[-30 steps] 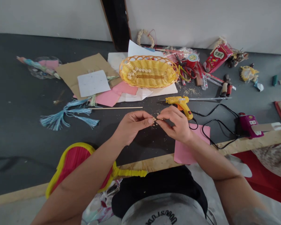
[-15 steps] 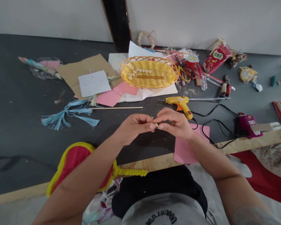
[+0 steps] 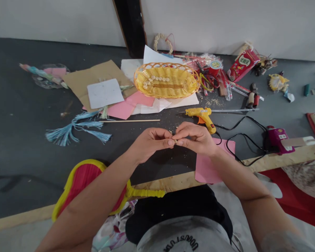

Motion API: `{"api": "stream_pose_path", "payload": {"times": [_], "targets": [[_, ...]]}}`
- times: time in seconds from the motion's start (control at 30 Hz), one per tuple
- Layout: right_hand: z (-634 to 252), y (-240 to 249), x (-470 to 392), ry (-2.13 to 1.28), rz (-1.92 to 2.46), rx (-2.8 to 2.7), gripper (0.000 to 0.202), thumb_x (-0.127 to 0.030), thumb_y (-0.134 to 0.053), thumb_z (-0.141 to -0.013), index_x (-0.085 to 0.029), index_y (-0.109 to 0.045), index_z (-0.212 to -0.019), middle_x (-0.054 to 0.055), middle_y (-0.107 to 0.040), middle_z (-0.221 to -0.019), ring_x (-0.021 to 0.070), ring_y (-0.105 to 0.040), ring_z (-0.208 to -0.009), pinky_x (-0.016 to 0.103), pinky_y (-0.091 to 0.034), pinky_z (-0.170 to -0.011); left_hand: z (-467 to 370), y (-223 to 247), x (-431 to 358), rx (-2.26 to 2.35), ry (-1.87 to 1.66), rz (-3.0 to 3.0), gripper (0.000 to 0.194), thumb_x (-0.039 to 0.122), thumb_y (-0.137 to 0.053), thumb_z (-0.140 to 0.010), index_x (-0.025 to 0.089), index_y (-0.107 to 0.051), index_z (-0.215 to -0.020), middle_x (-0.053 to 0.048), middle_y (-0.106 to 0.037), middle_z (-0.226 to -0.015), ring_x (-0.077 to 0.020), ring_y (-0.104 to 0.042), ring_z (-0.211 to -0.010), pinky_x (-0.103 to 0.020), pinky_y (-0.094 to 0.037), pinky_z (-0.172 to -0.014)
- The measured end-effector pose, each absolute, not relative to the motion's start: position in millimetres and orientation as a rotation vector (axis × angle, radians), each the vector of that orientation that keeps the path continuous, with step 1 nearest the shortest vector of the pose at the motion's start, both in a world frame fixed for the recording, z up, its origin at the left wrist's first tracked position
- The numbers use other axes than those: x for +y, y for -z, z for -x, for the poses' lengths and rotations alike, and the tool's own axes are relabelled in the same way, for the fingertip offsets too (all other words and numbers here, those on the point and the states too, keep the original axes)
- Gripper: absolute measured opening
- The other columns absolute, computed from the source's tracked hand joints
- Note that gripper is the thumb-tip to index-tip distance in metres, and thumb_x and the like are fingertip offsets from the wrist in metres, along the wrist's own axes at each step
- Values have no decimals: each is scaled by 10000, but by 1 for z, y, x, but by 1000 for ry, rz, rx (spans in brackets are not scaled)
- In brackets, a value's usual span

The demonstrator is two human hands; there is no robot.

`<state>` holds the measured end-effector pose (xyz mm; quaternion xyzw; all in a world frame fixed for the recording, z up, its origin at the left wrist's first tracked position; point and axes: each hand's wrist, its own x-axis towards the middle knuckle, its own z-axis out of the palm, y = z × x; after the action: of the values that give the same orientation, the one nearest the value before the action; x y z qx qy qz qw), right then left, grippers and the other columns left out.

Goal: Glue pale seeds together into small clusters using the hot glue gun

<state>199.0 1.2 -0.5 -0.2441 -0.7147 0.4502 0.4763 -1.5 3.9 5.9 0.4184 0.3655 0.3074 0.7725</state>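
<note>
Between my fingertips is a small knobbly beige piece (image 3: 175,141), mostly covered; its exact kind is too small to make out. My left hand (image 3: 154,143) pinches it from the left, thumb on the near side. From the right, my right hand (image 3: 195,140) closes thumb and fingers on the same piece. Beige crumbs lie on the dark table just beyond the fingertips. Similar small beige pieces (image 3: 160,79) sit in a yellow wicker basket (image 3: 170,90) farther back. Just past my right hand lies a yellow glue gun (image 3: 206,117).
Blue tassels (image 3: 65,131) and a thin stick (image 3: 131,121) lie left of my hands. A pink sheet (image 3: 207,168) is under my right forearm, near a black cord and purple plug block (image 3: 279,140). A red-and-yellow fan (image 3: 86,175) overhangs the front edge. A red carton (image 3: 243,64) stands back right.
My right fingertips have shifted slightly toward the left hand, covering more of the beige piece. Everything else stays in place.
</note>
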Motion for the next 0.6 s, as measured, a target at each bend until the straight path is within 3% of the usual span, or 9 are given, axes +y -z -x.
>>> {"api": "stream_pose_path", "payload": {"times": [0.23, 0.6], "targets": [[-198, -1, 2, -982, 640, -1735, 117, -203, -709, -877, -210, -735, -991, 28, -707, -842, 121, -647, -801, 280, -554, -742, 2, -6, 5, 776, -753, -858, 243, 369, -893, -634, 170, -774, -706, -1, -702, -655, -80, -596, -642, -195, -449, -657], [-197, 3, 1, -1042, 611, -1712, 130, -176, -733, -855, -221, -748, -976, 19, -712, -835, 108, -653, -797, 267, -557, -751, 1, -7, 4, 804, -736, -916, 230, 353, -880, -659, 159, -759, -681, 0, -682, -639, -77, -568, -622, -199, -436, -624]]}}
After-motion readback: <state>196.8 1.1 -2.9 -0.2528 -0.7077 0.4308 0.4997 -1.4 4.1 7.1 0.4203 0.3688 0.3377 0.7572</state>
